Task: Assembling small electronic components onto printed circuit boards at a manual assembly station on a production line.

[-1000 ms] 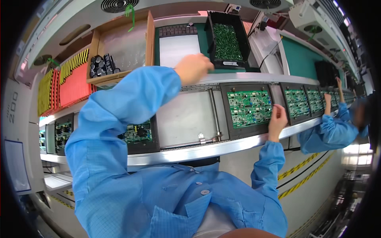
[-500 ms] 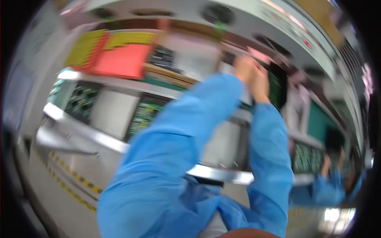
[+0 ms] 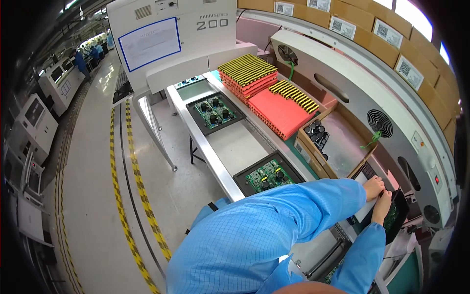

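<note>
Both my hands are close together at the right, beyond the conveyor rail. My left hand (image 3: 374,187) has its fingers bent and pressed together. Just below it, my right hand (image 3: 382,208) has its thumb and fingers pinched. Anything between the fingertips is too small or hidden to make out. Under the hands lies a white flat panel (image 3: 363,211). Beside my right hand a black tray (image 3: 402,209) stands tilted, with green circuitry partly showing. A cardboard box (image 3: 313,156) left of my hands holds black round parts (image 3: 317,135) and a clear plastic sheet.
Black carriers with green circuit boards (image 3: 213,110) (image 3: 268,177) sit along the conveyor (image 3: 235,149). Red foam trays with yellow-black strips (image 3: 284,110) are stacked behind it. A long white housing with fans (image 3: 379,122) borders the right. Striped floor lines (image 3: 128,188) run at the left.
The view has swung left and sharpened, bringing in the aisle and a white machine. My hands now appear farther right and lower, still close together.
</note>
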Motion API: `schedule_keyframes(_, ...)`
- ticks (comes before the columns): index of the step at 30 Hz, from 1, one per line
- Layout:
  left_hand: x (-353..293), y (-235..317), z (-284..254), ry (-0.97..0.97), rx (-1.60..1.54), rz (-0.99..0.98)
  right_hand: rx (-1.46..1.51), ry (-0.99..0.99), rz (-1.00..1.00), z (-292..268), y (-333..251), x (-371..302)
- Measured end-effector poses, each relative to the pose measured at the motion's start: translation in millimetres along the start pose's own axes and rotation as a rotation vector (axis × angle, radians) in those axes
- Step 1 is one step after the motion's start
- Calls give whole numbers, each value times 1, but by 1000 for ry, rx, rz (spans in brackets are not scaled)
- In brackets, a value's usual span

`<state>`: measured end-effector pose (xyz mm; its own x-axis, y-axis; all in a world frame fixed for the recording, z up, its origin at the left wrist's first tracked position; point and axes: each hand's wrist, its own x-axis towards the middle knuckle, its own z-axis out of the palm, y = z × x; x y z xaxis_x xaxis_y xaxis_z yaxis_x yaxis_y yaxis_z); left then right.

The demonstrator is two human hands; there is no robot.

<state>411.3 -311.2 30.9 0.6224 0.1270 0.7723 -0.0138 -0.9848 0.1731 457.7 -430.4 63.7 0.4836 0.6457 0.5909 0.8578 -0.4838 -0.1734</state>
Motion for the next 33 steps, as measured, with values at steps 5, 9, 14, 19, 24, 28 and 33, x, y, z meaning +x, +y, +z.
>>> schedule_keyframes(5,-3,-4,1,87,-47,-4,25,47,-109,-73,11,-17)
schedule_keyframes(9,4,-15,2,125,109,26,186,95,-85,-123,58,-67)
schedule_keyframes(14,18,-14,-3,287,193,137,126,131,72,-156,148,-156)
schedule_keyframes(19,28,39,-9,104,-674,-197,619,244,514,-175,199,-295)
schedule_keyframes(24,28,4,-39,474,-240,73,79,171,366,-160,141,-291)
schedule_keyframes(28,25,55,-76,117,-732,-122,223,85,343,-176,128,-283)
schedule_keyframes(33,-54,149,-93,-606,-707,-3,194,-58,323,-177,130,-281)
